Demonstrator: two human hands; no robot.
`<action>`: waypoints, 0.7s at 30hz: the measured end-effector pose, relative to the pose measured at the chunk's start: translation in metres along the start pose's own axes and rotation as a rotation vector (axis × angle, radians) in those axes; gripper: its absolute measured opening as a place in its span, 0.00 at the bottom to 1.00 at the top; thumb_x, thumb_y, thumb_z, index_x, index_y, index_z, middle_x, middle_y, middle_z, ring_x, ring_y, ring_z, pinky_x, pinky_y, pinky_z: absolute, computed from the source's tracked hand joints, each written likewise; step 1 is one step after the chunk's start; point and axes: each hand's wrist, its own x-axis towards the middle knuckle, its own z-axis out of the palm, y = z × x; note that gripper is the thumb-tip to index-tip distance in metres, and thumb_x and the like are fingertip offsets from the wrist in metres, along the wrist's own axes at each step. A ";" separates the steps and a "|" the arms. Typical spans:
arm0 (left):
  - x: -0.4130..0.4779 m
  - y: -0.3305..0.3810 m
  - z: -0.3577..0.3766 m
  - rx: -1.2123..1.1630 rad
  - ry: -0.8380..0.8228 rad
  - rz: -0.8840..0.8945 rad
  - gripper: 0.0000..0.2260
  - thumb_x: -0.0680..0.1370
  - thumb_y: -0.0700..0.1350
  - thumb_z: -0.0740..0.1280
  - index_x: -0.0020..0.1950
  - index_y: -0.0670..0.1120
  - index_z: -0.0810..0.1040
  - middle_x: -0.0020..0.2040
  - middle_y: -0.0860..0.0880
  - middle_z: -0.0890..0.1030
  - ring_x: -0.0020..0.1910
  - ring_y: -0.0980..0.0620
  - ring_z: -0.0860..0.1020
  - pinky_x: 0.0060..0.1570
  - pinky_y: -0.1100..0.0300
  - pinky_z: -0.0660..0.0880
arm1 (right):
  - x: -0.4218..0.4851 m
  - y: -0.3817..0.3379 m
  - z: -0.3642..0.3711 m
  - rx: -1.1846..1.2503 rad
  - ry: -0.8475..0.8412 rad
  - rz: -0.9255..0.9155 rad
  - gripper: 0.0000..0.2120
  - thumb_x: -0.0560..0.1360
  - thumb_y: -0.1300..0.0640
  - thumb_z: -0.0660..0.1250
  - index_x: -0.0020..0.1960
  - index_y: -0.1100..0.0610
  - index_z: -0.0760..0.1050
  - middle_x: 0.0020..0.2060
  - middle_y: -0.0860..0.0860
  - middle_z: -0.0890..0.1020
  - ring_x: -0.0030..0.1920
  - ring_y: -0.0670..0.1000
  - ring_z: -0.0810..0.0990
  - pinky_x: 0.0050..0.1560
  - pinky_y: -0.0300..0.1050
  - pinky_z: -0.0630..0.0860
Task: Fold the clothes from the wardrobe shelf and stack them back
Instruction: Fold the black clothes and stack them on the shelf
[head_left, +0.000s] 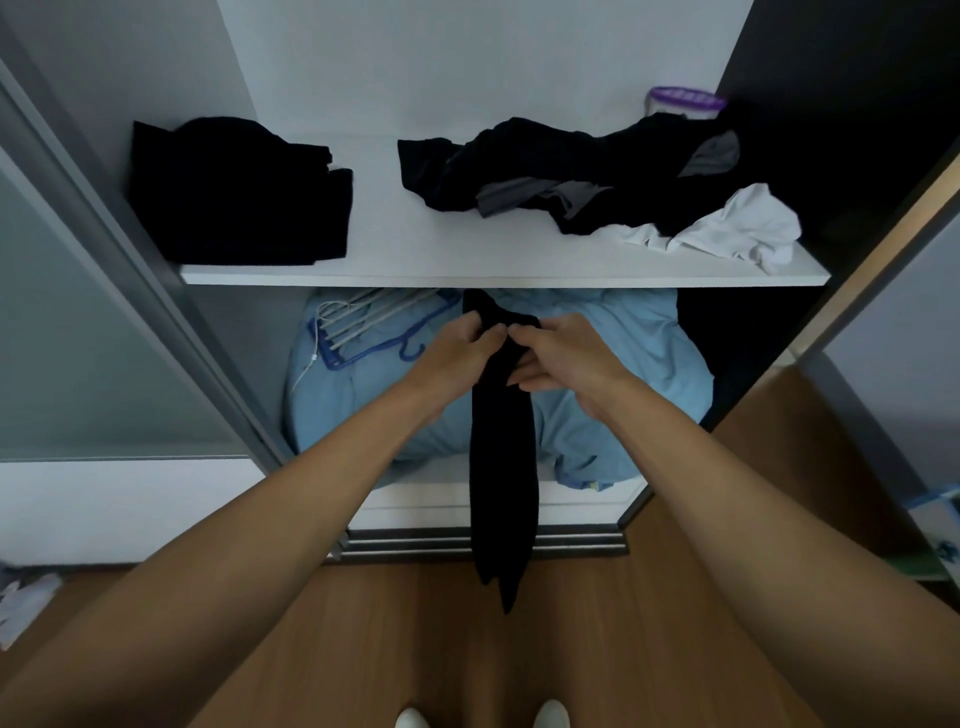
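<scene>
folding step: left hand (462, 349) and right hand (558, 353) grip long black garment (501, 467); next, halve it, stack on white wardrobe shelf (467, 244).

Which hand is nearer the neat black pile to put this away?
Probably left: the left hand, gripping the black garment, is on the side of the folded pile on the shelf; the right hand grips it farther off.
</scene>
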 end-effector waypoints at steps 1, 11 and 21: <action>-0.001 -0.001 -0.001 0.019 -0.030 0.036 0.04 0.82 0.44 0.64 0.51 0.44 0.76 0.47 0.46 0.81 0.47 0.51 0.80 0.51 0.49 0.78 | -0.001 -0.002 -0.002 -0.015 -0.011 0.006 0.13 0.80 0.53 0.66 0.55 0.63 0.80 0.41 0.59 0.86 0.40 0.54 0.87 0.40 0.43 0.84; -0.008 -0.007 -0.005 0.209 -0.081 0.237 0.11 0.75 0.37 0.69 0.54 0.50 0.73 0.46 0.55 0.78 0.46 0.57 0.77 0.49 0.60 0.73 | -0.009 -0.004 -0.001 -0.238 -0.064 -0.138 0.10 0.81 0.59 0.63 0.48 0.56 0.83 0.42 0.52 0.83 0.42 0.47 0.79 0.48 0.40 0.79; -0.014 0.013 -0.026 0.160 -0.170 0.329 0.19 0.79 0.33 0.60 0.55 0.57 0.79 0.46 0.61 0.83 0.45 0.65 0.80 0.45 0.72 0.72 | -0.006 -0.004 -0.023 -0.343 -0.127 -0.673 0.15 0.75 0.62 0.71 0.58 0.58 0.70 0.58 0.51 0.80 0.61 0.44 0.77 0.61 0.30 0.68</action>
